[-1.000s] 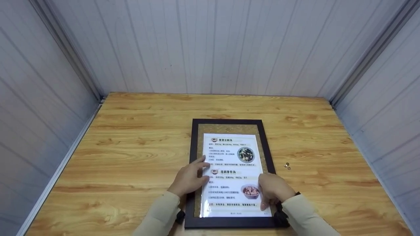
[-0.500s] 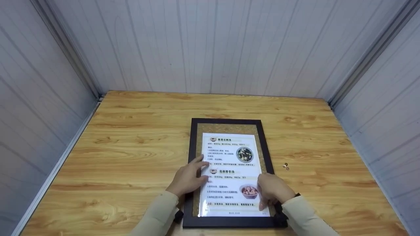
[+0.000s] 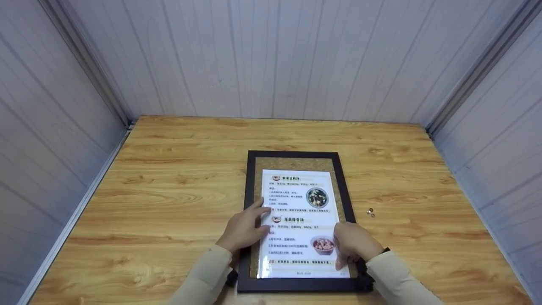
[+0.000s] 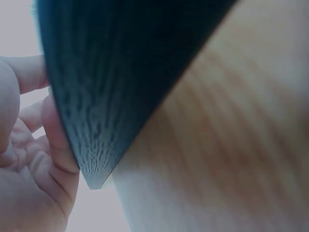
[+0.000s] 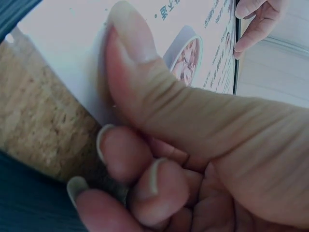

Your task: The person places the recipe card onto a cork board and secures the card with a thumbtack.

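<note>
A printed recipe sheet (image 3: 296,254) with two food photos lies on a cork board (image 3: 292,163) with a dark frame (image 3: 347,195). My left hand (image 3: 243,228) reaches over the frame's left side, its loosely bent fingertips at the sheet's left edge. In the left wrist view the hand (image 4: 38,164) is partly behind the frame's side (image 4: 101,111). My right hand (image 3: 355,243) grips the sheet's lower right edge: the thumb (image 5: 133,53) lies on the printed face, with the other fingers curled beside the edge over the cork.
Several small shiny pieces (image 3: 370,212), too small to identify, lie on the wood-grain table (image 3: 169,190) right of the frame. Pale panelled walls (image 3: 271,59) close in the table at the back and both sides.
The whole view shifts slightly. Both hands, the sheet and the framed board keep the same places relative to one another.
</note>
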Motion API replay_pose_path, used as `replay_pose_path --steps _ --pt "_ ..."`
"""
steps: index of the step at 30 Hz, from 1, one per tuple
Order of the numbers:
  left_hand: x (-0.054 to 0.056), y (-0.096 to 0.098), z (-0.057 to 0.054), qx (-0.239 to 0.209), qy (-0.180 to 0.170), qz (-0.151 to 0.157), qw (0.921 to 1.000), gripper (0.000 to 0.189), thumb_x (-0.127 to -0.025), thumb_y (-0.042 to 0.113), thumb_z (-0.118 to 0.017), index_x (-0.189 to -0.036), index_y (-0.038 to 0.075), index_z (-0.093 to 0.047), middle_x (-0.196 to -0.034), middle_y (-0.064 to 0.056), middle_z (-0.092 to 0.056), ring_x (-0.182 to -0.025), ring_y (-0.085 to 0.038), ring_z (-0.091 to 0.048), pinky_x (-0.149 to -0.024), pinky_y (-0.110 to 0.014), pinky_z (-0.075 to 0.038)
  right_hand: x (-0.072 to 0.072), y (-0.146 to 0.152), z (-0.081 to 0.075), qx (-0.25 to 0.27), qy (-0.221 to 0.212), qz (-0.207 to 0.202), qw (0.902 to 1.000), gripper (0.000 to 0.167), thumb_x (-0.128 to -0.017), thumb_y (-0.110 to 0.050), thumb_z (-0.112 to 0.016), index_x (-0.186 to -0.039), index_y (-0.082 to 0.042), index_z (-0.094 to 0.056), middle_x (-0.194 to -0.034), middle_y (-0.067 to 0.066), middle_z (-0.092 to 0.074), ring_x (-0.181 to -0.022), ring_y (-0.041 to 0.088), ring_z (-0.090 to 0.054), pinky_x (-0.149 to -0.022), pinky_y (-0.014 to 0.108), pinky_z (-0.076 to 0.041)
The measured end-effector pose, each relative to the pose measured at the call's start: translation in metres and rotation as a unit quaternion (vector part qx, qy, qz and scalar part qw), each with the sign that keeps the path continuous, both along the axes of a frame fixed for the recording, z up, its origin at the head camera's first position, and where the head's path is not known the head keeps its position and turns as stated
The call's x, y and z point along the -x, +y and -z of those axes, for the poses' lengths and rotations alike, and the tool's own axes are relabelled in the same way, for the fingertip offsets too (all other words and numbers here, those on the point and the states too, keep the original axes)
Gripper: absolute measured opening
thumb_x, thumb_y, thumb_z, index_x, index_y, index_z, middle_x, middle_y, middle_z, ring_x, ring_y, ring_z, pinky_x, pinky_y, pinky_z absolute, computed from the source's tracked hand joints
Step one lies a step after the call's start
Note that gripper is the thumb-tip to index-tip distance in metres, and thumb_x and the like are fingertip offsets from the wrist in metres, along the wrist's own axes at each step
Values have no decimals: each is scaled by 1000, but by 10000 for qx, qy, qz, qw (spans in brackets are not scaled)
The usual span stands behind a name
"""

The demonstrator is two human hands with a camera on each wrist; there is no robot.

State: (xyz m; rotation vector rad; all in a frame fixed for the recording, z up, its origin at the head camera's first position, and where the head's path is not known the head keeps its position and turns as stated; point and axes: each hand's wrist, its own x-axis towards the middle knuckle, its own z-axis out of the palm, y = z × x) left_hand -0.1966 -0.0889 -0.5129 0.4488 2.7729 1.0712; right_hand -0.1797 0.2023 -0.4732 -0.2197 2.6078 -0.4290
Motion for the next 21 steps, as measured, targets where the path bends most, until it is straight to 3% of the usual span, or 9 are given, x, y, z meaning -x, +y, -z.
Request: replay_pose_path --steps 7,14,21 --pt "0 -1 0 94 96 -30 9999 50 -89 24 -70 -136 13 -61 -157 -11 -34 -136 -35 -41 -107 -48 -39 -1 -1 0 -132 67 78 9999 40 -49 -3 -98 -57 -4 -59 -49 4 -56 -41 15 -54 -41 29 -49" --pt "1 1 2 94 142 34 9999 47 -89 22 -69 -134 10 -62 -156 -15 -35 -134 -37 -43 -104 -49 -42 -2 -3 -3 -625 -16 113 9980 43 -52 -12 -99 -59 -3 -58 -41 2 -54 -35 16 -54 -39 31 -50" --pt "1 0 0 55 76 -29 10000 49 -89 22 -70 -135 11 -61 -156 -13 -35 -136 -35 -42 -107 -48 -39 -3 -4 -2 -564 -5 241 9981 44 -50 -10 -99 -59 -2 -57 -43 4 -54 -35 16 -55 -39 31 -50"
